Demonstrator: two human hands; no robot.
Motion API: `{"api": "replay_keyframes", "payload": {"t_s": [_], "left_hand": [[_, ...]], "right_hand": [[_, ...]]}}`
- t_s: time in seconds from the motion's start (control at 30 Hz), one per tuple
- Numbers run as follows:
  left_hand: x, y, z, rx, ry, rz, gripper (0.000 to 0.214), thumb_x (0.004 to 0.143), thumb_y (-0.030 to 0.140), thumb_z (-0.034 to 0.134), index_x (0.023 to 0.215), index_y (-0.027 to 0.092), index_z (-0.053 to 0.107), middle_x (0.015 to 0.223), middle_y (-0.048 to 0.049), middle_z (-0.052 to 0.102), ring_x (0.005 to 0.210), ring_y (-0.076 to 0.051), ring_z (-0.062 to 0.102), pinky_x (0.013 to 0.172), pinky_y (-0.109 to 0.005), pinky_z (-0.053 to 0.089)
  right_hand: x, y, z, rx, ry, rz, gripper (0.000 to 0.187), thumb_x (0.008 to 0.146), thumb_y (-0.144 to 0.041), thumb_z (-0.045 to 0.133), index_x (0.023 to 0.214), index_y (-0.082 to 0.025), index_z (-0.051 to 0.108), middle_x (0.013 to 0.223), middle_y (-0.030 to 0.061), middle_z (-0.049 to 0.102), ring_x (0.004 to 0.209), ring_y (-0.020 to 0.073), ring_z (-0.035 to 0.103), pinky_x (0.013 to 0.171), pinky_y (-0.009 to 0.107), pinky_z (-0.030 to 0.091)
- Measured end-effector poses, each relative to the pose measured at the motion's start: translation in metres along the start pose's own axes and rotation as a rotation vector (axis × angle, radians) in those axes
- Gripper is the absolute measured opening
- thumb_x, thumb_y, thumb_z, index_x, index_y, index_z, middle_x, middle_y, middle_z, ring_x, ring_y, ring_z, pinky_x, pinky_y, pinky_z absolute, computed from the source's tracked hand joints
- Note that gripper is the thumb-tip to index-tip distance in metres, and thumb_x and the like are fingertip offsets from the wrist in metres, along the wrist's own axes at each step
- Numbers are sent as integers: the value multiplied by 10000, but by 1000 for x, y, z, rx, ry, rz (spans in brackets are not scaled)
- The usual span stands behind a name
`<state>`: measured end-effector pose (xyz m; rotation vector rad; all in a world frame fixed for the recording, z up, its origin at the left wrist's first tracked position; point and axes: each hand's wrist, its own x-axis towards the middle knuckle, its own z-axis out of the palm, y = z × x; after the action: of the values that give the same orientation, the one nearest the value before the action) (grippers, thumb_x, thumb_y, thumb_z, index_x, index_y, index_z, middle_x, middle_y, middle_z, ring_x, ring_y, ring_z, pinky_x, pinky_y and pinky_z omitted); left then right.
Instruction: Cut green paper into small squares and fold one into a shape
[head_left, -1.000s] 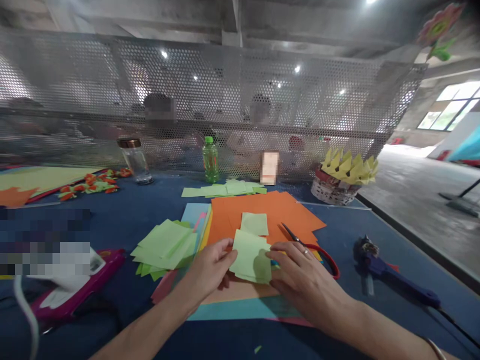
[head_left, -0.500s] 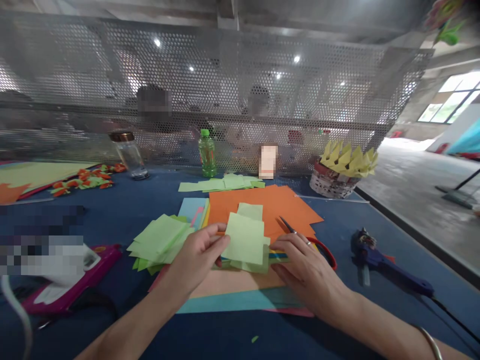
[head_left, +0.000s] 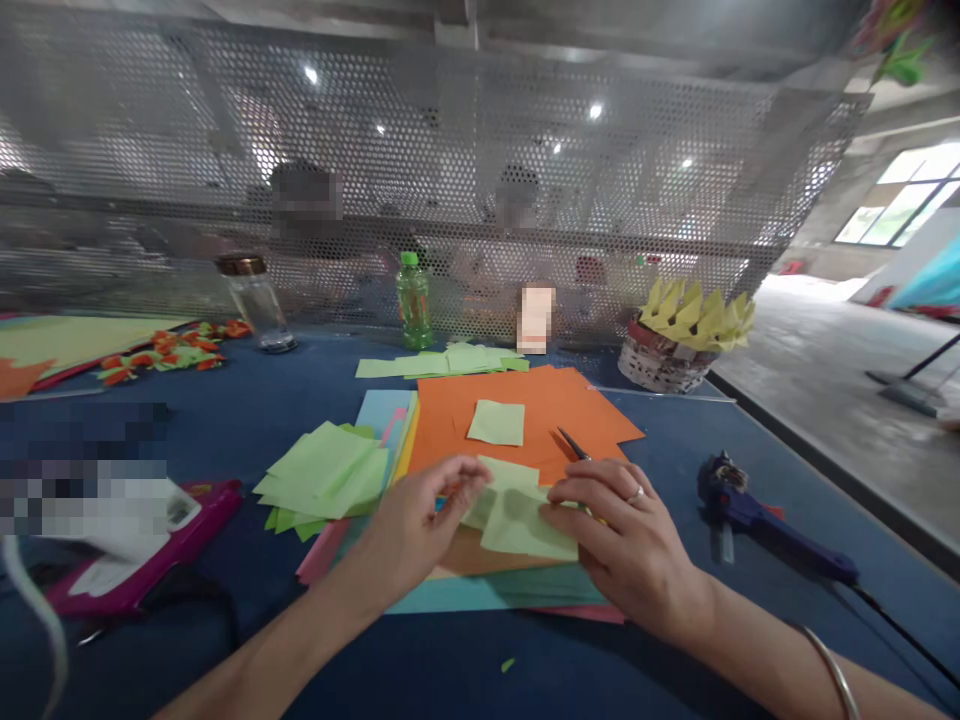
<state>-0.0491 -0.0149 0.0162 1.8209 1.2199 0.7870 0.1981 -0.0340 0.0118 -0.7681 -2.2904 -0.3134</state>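
Your right hand point(head_left: 626, 540) pinched the right side of the front green square point(head_left: 523, 527), thumb and fingers drawn together there. Your left hand point(head_left: 427, 515) had its thumb and forefinger bent close together at the left of the rear green square point(head_left: 514, 473); whether they gripped it, I could not tell. Those 2 squares overlapped between your hands, over stacked coloured sheets point(head_left: 487, 593).

With the front square as the dial's centre, a lone green square point(head_left: 496, 423) lay near 12 o'clock, flat on orange paper point(head_left: 442, 400). At 1 o'clock the scissors point(head_left: 573, 443) showed a dark blade, their handles hidden behind your right hand. A fanned green pile point(head_left: 326, 472) sat between 9 and 10 o'clock. Farther across the blue surface point(head_left: 442, 670), green strips point(head_left: 450, 362) and a green bottle point(head_left: 415, 312) were at 11 o'clock, a glue gun point(head_left: 780, 532) at 3 o'clock.
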Motion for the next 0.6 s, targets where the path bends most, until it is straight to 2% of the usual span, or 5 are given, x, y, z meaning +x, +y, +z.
{"api": "replay_keyframes", "payload": {"t_s": [0.1, 0.27, 0.4, 0.5, 0.6], "left_hand": [[12, -11, -1, 378, 162, 121, 348, 935, 439, 474, 1187, 217, 566, 1265, -110, 594, 1201, -294, 517, 996, -439, 402], [31, -21, 14, 563, 71, 141, 536, 849, 341, 581, 1354, 217, 449, 1410, -114, 509, 1318, -317, 428, 1070, -488, 331], [34, -14, 13, 471, 82, 91, 416, 801, 236, 567, 1217, 233, 544, 1204, -76, 651, 1088, -262, 603, 949, -405, 427], [33, -6, -7, 410, 98, 3, 357, 820, 215, 500, 1171, 226, 564, 940, -44, 694, 790, -207, 653, 739, -318, 465], [33, -6, -34, 538, 225, -28, 346, 845, 258, 489, 1180, 205, 557, 881, -53, 671, 803, -235, 652, 750, -336, 448]], "right_hand": [[0, 6, -2, -20, 18, 22, 271, 855, -10, 502, 1000, -180, 655, 980, 48, 706, 1038, 229, 571, 893, 402, 383], [-3, 5, -2, 0, -1, -16, 268, 843, -6, 502, 992, -167, 655, 970, 54, 707, 1021, 229, 572, 900, 402, 386], [-4, 2, -2, -3, 0, -32, 259, 852, -3, 502, 977, -173, 652, 957, 42, 709, 1003, 218, 580, 896, 397, 391], [-6, 2, -2, -19, -23, -46, 215, 893, -44, 512, 989, -181, 647, 973, 35, 713, 1014, 206, 584, 907, 390, 394], [-9, 2, -1, -49, -73, -56, 194, 928, -89, 509, 1014, -196, 646, 1004, 33, 717, 1056, 200, 579, 946, 391, 390]]}}
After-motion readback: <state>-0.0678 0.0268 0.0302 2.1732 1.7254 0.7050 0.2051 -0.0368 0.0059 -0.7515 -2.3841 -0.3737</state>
